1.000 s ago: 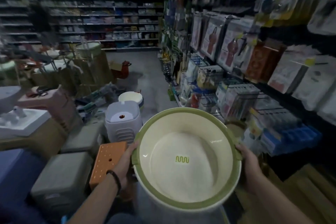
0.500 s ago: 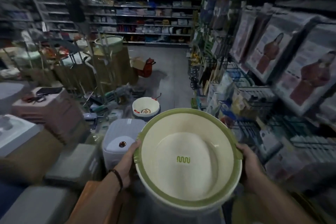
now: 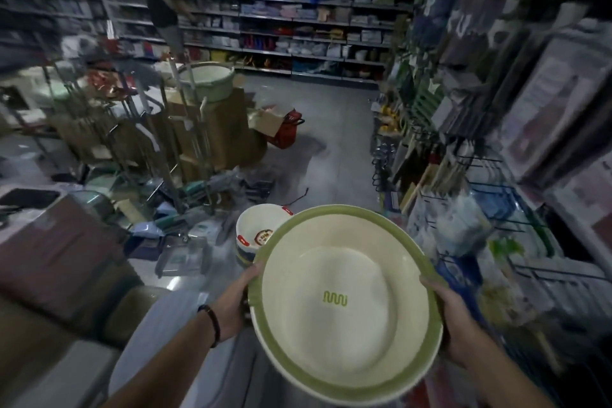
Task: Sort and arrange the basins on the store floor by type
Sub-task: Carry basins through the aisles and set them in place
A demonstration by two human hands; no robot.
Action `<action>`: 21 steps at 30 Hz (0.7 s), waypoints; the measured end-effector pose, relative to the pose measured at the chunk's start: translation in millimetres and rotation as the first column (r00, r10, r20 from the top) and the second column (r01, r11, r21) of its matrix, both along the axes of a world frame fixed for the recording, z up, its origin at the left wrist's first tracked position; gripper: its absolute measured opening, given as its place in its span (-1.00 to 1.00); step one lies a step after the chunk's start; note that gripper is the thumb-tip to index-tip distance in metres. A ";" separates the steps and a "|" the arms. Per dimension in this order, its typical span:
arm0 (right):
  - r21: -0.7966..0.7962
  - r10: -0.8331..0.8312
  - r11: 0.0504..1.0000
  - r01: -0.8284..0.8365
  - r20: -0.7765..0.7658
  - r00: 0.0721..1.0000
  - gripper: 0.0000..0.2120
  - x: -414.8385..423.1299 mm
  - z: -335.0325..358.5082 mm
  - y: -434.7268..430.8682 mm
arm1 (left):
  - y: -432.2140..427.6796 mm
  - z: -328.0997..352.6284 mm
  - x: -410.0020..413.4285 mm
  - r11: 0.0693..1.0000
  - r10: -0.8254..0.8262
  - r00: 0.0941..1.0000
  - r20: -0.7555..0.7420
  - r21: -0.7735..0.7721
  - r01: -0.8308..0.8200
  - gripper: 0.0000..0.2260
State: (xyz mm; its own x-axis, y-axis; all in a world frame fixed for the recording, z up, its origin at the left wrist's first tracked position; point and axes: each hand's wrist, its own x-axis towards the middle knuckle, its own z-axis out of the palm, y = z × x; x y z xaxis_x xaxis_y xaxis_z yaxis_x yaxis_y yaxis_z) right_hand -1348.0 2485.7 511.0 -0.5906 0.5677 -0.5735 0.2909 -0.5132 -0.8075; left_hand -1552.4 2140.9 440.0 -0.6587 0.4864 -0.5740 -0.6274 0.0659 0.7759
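Note:
I carry a large cream basin with a green rim (image 3: 344,305) in front of me, its inside marked with a small green wavy logo. My left hand (image 3: 235,303) grips the rim's left side and my right hand (image 3: 458,325) grips its right side. Just beyond it on the floor stands a stack of smaller white basins with red tabs (image 3: 256,235), partly hidden by the carried basin. Farther off, another green-rimmed basin (image 3: 207,79) sits on top of cardboard boxes.
Cardboard boxes (image 3: 212,129), metal racks and loose goods crowd the left side. A red basket (image 3: 286,129) stands on the grey floor (image 3: 331,129) ahead. Hanging goods on hooks (image 3: 470,175) line the right. A person (image 3: 164,7) stands by the far shelves.
The view has moved forward down the aisle and lifted. The white basin stack is now close, right behind the carried basin. Both hands keep their hold on the rim.

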 end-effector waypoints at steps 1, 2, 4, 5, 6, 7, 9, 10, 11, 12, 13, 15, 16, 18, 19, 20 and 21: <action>-0.002 0.071 0.997 -0.071 0.033 0.997 -0.40 -27.0 -3.5 17.5 | 13.4 -4.4 -19.1 0.999 0.037 0.999 0.002 -0.010 -0.037 -0.27; 0.004 0.115 0.993 -0.115 0.049 0.992 -0.48 -55.4 -5.9 35.3 | 25.8 -7.7 -37.5 0.997 0.077 0.997 0.006 -0.005 -0.077 -0.27; 0.022 0.171 0.985 -0.173 0.081 0.982 -0.70 -110.4 -8.7 66.5 | 47.1 -8.1 -68.9 0.987 0.162 0.987 0.020 0.007 -0.162 -0.24; 0.016 0.207 0.978 -0.209 0.106 0.973 -0.72 -139.2 -10.8 81.9 | 55.8 -7.3 -84.5 0.979 0.204 0.978 0.037 0.011 -0.205 -0.22; 0.014 0.243 0.969 -0.246 0.128 0.962 -0.71 -168.2 -12.5 94.9 | 62.7 -6.5 -100.1 0.970 0.241 0.969 0.061 0.018 -0.242 -0.20; 0.017 0.277 0.959 -0.282 0.141 0.951 -0.72 -196.4 -15.0 106.0 | 68.3 -5.9 -115.3 0.961 0.276 0.958 0.084 0.013 -0.277 -0.18; 0.019 0.341 0.938 -0.347 0.135 0.930 -0.79 -253.0 -18.2 122.4 | 78.1 -9.4 -147.2 0.941 0.338 0.935 0.106 -0.009 -0.339 -0.15; 0.019 0.374 0.925 -0.380 0.142 0.916 -0.77 -281.4 -18.8 127.6 | 82.8 -12.4 -164.4 0.934 0.355 0.928 0.111 -0.004 -0.357 -0.15; 0.012 0.410 0.909 -0.417 0.155 0.899 -0.70 -311.1 -22.6 133.4 | 87.7 -15.9 -182.8 0.932 0.359 0.926 0.117 0.002 -0.362 -0.17; 0.005 0.441 0.894 -0.448 0.171 0.881 -0.61 -340.3 -28.7 138.5 | 92.0 -22.2 -202.6 0.929 0.368 0.922 0.121 -0.001 -0.370 -0.23; -0.004 0.464 0.883 -0.470 0.170 0.870 -0.54 -369.5 -35.2 142.5 | 95.2 -30.6 -223.4 0.926 0.372 0.919 0.128 0.006 -0.376 -0.30; -0.023 0.488 0.869 -0.494 0.194 0.851 -0.50 -427.1 -53.4 149.8 | 99.9 -49.7 -265.9 0.928 0.362 0.917 0.170 0.031 -0.372 -0.37; -0.020 0.491 0.866 -0.499 0.217 0.844 -0.52 -455.8 -63.9 151.7 | 102.1 -59.8 -288.4 0.932 0.349 0.916 0.196 0.032 -0.362 -0.35; -0.012 0.479 0.871 -0.492 0.245 0.843 -0.67 -516.0 -83.6 152.3 | 103.4 -81.9 -334.6 0.923 0.375 0.888 0.267 -0.018 -0.384 -0.26; -0.013 0.476 0.872 -0.490 0.261 0.840 -0.78 -545.8 -93.9 152.3 | 103.3 -92.2 -356.3 0.922 0.379 0.876 0.299 -0.038 -0.386 -0.23; -0.014 0.472 0.873 -0.488 0.279 0.836 -0.83 -574.7 -108.3 155.3 | 103.9 -100.3 -377.2 0.927 0.366 0.875 0.316 -0.038 -0.374 -0.25; -0.012 0.476 0.867 -0.499 0.315 0.821 -0.82 -601.3 -123.2 158.0 | 106.8 -105.8 -396.8 0.925 0.369 0.872 0.323 -0.032 -0.379 -0.34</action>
